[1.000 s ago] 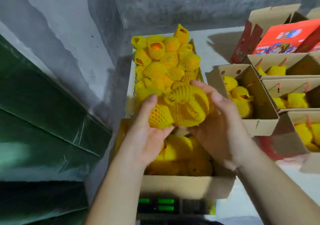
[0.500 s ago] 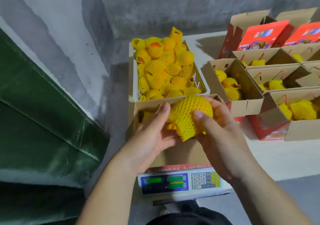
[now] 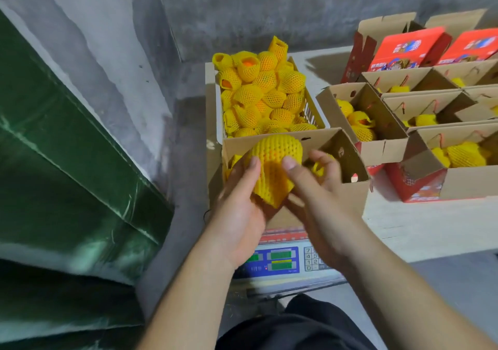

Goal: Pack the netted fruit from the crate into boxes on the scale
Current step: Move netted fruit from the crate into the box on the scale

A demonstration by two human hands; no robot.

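A fruit in yellow foam netting (image 3: 275, 161) is held over the open cardboard box (image 3: 347, 158) that stands on the digital scale (image 3: 280, 260). My left hand (image 3: 239, 204) grips its left side and loose net tail. My right hand (image 3: 315, 188) holds the right side, thumb on the net. More netted fruit lies in the box, mostly hidden by my hands. Behind the box, a white crate (image 3: 315, 110) is heaped with several netted fruit (image 3: 264, 93).
To the right, several open cardboard boxes (image 3: 377, 123) with netted fruit stand on a white surface (image 3: 431, 225), with red printed boxes (image 3: 404, 48) at the back. A grey concrete wall runs behind, and a green sheet (image 3: 67, 161) lies at the left.
Both hands have carried one netted fruit back from the crate toward the box on the scale. The view has tilted down, so the scale display shows more.
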